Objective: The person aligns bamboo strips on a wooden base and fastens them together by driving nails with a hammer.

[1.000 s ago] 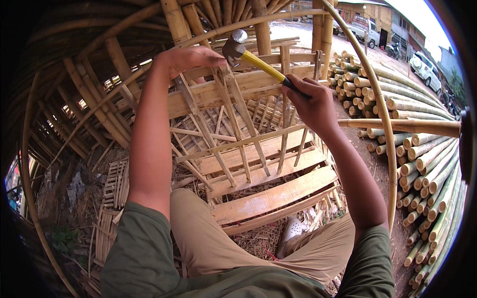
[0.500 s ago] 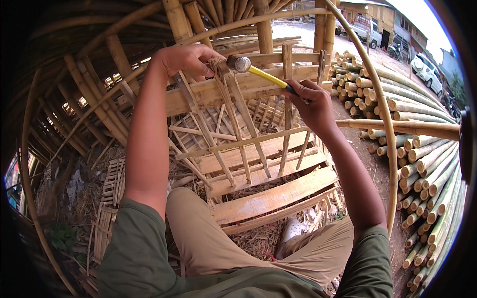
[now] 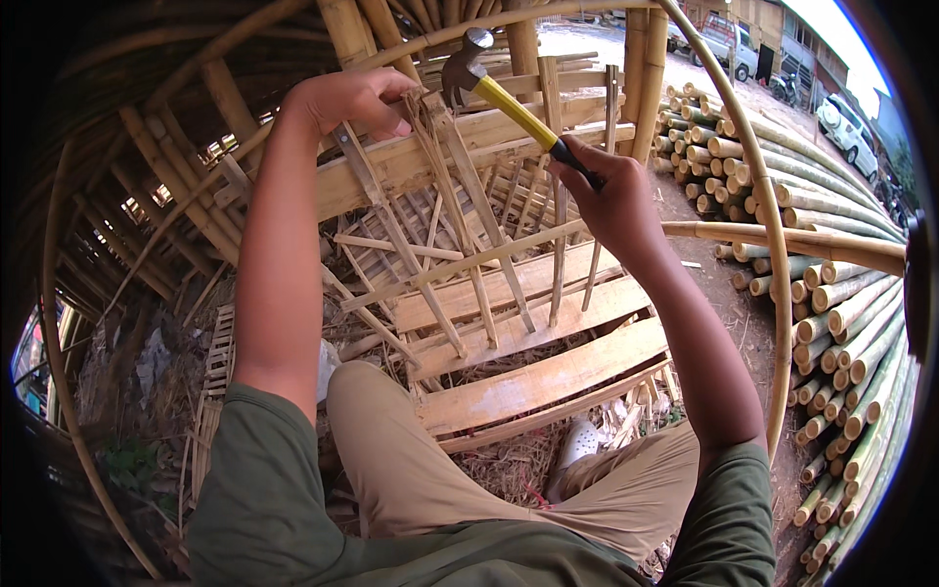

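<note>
Yellow-and-black hammer [image 3: 520, 114] at far centre, its dark grip held by the right hand [image 3: 614, 191], fingers wrapped closed around it. Metal head points up and left, close to the upright slats (depth hard to judge). Left hand [image 3: 357, 101] sits just left, fingers bent, beside the frayed top of a bamboo slat [image 3: 458, 220]; cannot tell whether they grip it. Slats lean across a thin crosspiece [image 3: 533, 243], lower ends by the pale planks [image 3: 548, 377] nearer the person's knees. Cut bamboo poles [image 3: 846, 333] lie stacked on the right; white car [image 3: 846, 134] far right.
</note>
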A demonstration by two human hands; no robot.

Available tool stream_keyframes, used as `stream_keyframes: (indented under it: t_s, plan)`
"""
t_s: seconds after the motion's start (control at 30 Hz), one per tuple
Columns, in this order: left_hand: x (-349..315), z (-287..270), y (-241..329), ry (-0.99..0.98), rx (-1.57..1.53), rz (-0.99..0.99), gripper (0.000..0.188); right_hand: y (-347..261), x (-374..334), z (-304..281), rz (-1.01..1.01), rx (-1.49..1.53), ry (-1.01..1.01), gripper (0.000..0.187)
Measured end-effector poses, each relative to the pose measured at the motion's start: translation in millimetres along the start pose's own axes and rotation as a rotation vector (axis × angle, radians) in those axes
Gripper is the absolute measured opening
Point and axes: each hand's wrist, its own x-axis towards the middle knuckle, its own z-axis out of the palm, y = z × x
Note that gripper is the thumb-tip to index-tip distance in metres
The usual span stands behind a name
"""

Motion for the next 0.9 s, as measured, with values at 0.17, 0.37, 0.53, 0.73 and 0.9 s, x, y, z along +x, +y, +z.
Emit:
stream_keyframes:
  t_s: [0.17, 0.37, 0.53, 0.73, 0.9]
  plan:
    - [-2.5, 5.2, 2.3, 0.190, -0.143, -0.100, 0.055, -25.9, 2.7, -10.6, 0.048, -0.125, 0.002, 0.036]
    - [3.2, 3.7, 0.9, 0.050, 0.054, -0.059, 0.064, -26.7, 1.9, -6.6, 0.112, -0.042, -0.043, 0.036]
    - [3.9, 0.7, -2.9, 0.009, 0.088, -0.054, 0.064, -35.8, 3.6, -0.6, 0.113, -0.024, -0.070, 0.034]
    - [3.6, 0.4, -2.0, 0.003, 0.075, -0.059, 0.063, -23.2, 2.2, 9.8, -0.124, -0.339, 0.027, 0.037]
    - [5.5, 1.6, 1.7, -0.015, 0.074, -0.049, 0.061, -12.1, 0.3, 11.3, -0.195, -0.449, 0.050, 0.042]
